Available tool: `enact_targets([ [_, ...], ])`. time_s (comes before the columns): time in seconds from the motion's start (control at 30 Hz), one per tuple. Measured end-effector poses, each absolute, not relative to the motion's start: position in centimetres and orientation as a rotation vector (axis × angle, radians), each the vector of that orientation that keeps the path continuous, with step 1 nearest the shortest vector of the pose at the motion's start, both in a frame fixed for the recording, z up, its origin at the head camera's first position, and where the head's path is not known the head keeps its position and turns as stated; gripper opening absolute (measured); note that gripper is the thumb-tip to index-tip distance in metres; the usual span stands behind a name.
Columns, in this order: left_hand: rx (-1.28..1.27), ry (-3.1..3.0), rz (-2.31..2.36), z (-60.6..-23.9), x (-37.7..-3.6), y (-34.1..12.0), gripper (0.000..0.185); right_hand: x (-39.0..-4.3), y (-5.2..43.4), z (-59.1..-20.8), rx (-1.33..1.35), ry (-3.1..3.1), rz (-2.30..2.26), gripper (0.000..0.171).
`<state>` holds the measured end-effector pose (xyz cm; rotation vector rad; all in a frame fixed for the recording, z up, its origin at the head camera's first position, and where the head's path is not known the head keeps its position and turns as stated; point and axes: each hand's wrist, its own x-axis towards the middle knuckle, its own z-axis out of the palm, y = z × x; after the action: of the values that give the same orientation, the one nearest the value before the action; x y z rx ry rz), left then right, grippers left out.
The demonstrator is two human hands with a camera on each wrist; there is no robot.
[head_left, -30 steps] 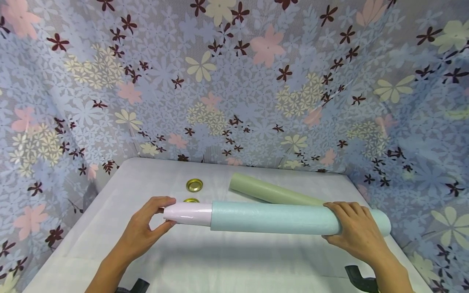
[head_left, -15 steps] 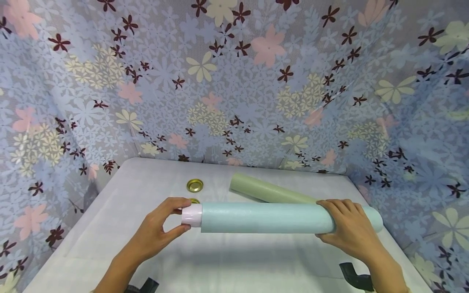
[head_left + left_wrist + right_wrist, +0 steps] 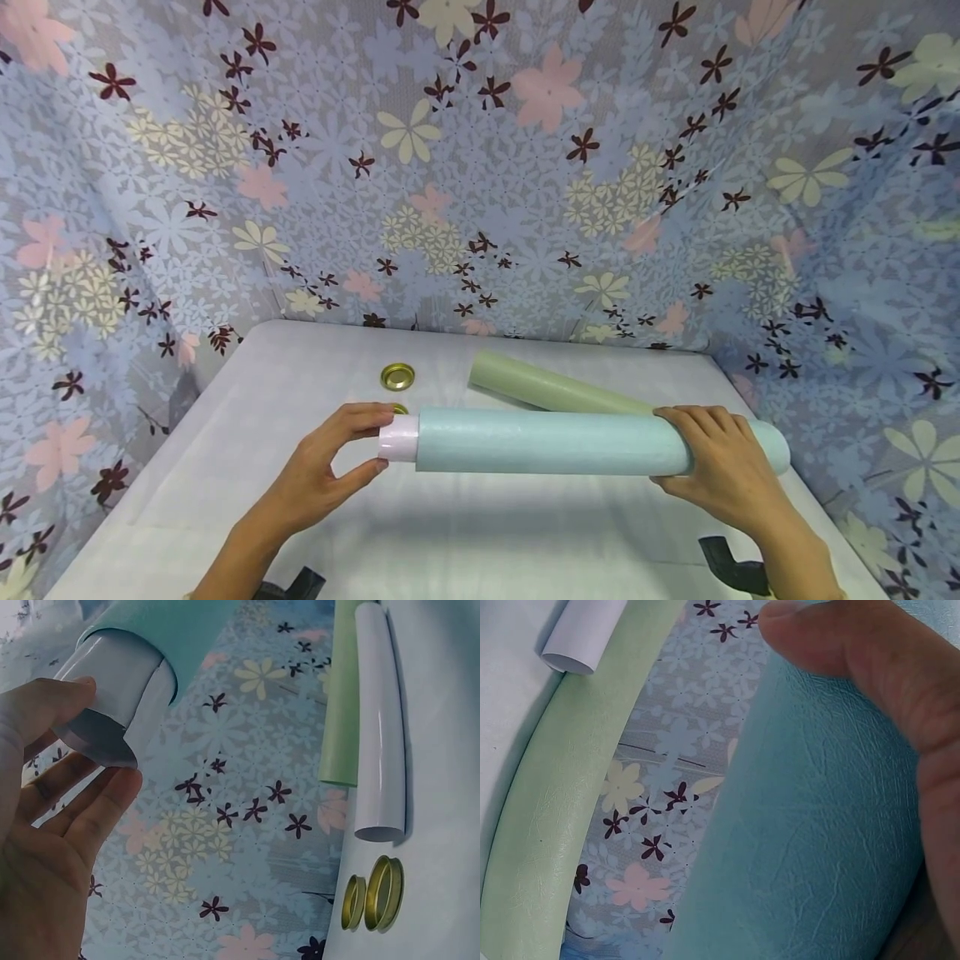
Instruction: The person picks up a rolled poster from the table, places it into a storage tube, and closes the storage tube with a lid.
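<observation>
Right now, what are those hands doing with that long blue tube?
A person holds a long light-blue textured tube level above the white table. The right hand grips it near one end. The left hand pinches a glossy white rolled sheet that pokes a little way out of the other end. Behind lie a pale green tube and two gold metal caps.
</observation>
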<state>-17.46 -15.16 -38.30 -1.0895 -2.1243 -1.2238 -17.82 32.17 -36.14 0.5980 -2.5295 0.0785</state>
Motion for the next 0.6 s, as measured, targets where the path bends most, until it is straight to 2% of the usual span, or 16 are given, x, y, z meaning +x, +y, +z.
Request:
enact_targets([
  [0.37,-1.152,-2.009,-1.233,-39.3,-18.3,-14.3,0.060,-17.7,32.1,-36.0,0.593,-2.509,0.059,0.084],
  [0.6,-1.101,-2.074,-1.272,-39.3,-18.4,-13.6,0.061,-17.5,32.1,-35.9,0.577,-2.516,0.050,0.085],
])
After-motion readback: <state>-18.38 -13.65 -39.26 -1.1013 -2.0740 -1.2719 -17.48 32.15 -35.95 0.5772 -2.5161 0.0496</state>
